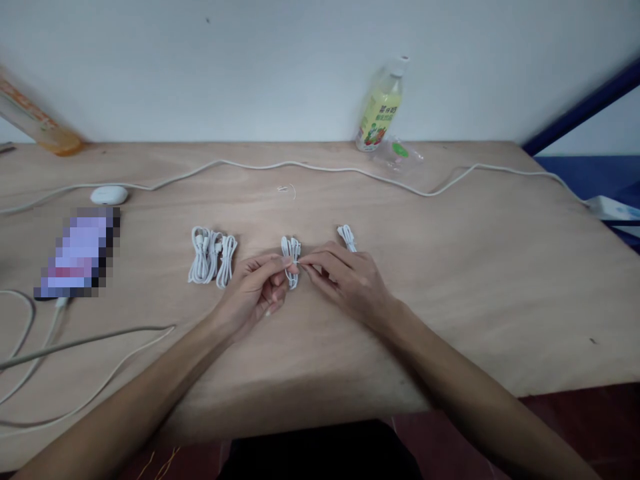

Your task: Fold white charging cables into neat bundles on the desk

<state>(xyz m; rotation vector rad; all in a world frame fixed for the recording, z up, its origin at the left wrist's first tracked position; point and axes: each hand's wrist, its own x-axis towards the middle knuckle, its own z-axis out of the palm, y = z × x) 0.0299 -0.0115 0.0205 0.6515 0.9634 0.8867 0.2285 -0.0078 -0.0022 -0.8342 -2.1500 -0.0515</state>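
A small coiled white cable (291,255) lies at the middle of the wooden table (450,280). My left hand (255,291) and my right hand (345,279) meet over it, both pinching it at its waist with thumb and forefinger. Two more bundled white cables (211,255) lie side by side to the left of my left hand. Another small white coil (347,236) peeks out just behind my right hand's knuckles.
A long white cord (320,167) runs across the back of the table. A drink bottle (379,107) and clear wrapper (399,153) stand at the wall. A white earbud case (109,195), a phone (77,253) and loose cords (75,343) sit at the left.
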